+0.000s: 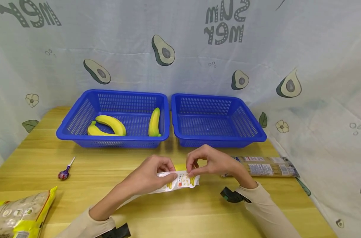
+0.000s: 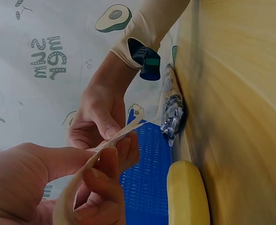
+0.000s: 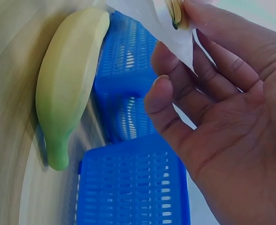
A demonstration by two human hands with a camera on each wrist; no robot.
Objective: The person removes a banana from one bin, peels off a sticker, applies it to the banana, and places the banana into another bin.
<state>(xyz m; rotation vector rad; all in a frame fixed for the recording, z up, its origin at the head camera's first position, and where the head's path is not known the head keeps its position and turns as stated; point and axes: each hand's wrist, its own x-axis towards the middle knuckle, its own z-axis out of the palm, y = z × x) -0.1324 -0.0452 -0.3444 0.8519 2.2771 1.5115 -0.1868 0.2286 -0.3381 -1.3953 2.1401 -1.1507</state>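
Between both hands stretches a white strip of banana-printed stickers (image 1: pixel 184 181), its tail running toward the left sleeve. My left hand (image 1: pixel 149 177) pinches the strip between thumb and fingers. At the strip's right end, my right hand (image 1: pixel 211 162) pinches the edge with thumb and fingertips. In the left wrist view the strip (image 2: pixel 121 134) is seen edge-on, and its end looks split into two layers. Just behind the hands a yellow banana (image 3: pixel 70 75) lies on the table, mostly covered by them in the head view.
The left blue basket (image 1: pixel 126 141) contains three bananas; beside it stands another blue basket (image 1: pixel 219 140) with nothing inside. A lollipop (image 1: pixel 64 172) lies at left, above a yellow-edged bag (image 1: pixel 22 211). To the right is a long clear packet (image 1: pixel 263 166).
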